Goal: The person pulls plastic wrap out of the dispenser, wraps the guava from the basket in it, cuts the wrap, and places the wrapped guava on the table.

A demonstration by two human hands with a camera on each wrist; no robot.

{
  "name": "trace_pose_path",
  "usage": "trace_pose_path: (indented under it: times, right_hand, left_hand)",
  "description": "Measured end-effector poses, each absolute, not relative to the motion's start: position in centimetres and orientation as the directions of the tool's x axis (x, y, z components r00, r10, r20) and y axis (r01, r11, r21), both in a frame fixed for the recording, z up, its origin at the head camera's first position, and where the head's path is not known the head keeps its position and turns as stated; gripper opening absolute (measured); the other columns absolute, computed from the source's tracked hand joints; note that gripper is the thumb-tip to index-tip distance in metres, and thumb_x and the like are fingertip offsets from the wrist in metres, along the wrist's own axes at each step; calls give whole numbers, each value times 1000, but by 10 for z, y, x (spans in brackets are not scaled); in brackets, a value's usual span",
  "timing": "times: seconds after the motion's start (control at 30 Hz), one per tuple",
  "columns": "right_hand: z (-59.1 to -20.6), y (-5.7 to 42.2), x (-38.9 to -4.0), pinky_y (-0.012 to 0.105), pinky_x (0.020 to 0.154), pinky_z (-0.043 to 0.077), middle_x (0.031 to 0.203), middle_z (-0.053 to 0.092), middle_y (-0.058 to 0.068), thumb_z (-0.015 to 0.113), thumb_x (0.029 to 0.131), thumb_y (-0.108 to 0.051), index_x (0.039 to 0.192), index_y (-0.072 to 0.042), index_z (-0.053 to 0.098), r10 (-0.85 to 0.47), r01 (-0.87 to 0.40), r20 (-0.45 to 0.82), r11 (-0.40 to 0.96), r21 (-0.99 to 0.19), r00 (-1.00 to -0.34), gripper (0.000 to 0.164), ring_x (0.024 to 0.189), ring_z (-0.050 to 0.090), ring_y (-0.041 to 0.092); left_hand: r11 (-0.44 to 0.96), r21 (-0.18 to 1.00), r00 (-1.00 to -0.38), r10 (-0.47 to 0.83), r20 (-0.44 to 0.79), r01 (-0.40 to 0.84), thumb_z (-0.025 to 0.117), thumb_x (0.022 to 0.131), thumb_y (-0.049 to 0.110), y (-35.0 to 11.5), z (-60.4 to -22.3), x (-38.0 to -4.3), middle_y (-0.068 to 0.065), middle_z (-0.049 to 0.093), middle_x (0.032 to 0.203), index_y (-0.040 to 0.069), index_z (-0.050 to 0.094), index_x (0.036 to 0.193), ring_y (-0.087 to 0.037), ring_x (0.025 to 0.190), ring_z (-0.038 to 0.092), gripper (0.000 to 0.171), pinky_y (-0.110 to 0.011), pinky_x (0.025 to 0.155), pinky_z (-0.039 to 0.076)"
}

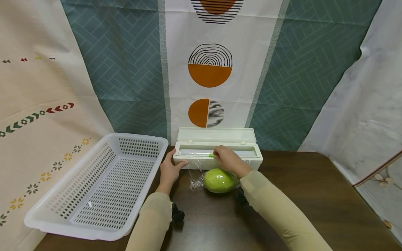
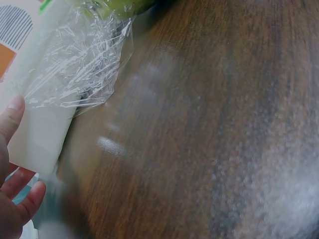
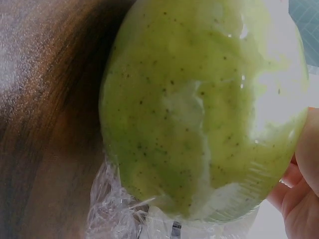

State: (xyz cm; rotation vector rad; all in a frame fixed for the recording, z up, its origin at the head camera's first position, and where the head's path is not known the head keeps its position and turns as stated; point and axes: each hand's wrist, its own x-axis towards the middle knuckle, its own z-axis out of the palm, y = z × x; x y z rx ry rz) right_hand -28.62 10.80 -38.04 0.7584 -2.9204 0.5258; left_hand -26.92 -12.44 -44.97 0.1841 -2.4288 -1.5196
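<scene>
Cloths [image 1: 132,52]: hung along the far, left and right sides; the middle one green, with a white band bearing orange shapes and black lines.
Tabletop [image 1: 207,226]: dark brown, wood-grained, glossy in places.
Basket [image 1: 161,143]: white, slotted, oblong; on the left, its long sides running near to far.
Box [image 1: 201,164]: white, long, set crosswise at the far side of the tabletop, right of the basket.
Sleeves [image 1: 270,205]: pale yellow, one on each forearm, reaching in from the near edge.
Lid [image 1: 216,135]: white, raised at the box's far edge, against the cloths.
Roll [image 1: 191,152]: pale, lying lengthwise inside the box.
Film [image 1: 196,181]: clear, creased; draped over the box's near face and bunched at the left of the fruit [image 1: 218,181].
Left hand: [image 1: 168,172] gripping the box's left end, thumb on the near face, fingers round the end.
Right hand: [image 1: 229,160] over the box's near rim, around the middle; fingers bent in, pinching the slider [image 1: 210,155].
Fruit: green, rounded, dark-speckled, under shiny film; just on the near side of the box, by the right wrist. Whether it touches the box cannot be told.
Black device [image 1: 177,213]: at the left wrist, on its right side; a second, partly hidden, at the right wrist.
Slider: bright green, on the box's near rim, left of the right hand's fingertips.
Scrap [image 1: 90,204]: white, small, on the basket's floor.
</scene>
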Motion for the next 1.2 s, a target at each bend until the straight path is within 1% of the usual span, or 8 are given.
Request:
trace_pose_path:
  times: [0.4, 0.83, 1.2]
  right_hand:
    - [-380, 112, -285, 38, 82, 50, 100, 63, 11, 53, 96, -13, 105, -3, 62, -466, -497, 172, 814, -301, -868, 17, 93, 61, 24]
    - [-379, 116, -284, 38, 82, 50, 101, 62, 11, 52, 97, -13, 107, -2, 61, -485, -515, 173, 804, -298, -857, 18, 92, 61, 23]
    - [-379, 118, -284, 39, 81, 50, 99, 62, 12, 52, 96, -11, 106, -1, 61, -492, -523, 177, 797, -303, -852, 16, 91, 60, 24]
  left_hand:
    - [438, 898, -955, -249, 159, 35, 77, 78, 25, -124, -449, -269, -15, 54, 135, 15, 40, 143, -29, 122, 52, 76, -46, 98, 44]
    - [443, 896, -958, -240, 155, 34, 76, 79, 25, -125, -448, -268, -16, 52, 136, 15, 39, 144, -30, 123, 51, 76, -47, 98, 44]
    - [455, 889, -953, -247, 177, 48, 78, 77, 24, -123, -449, -268, -17, 54, 133, 14, 40, 143, -31, 118, 53, 77, -47, 95, 45]
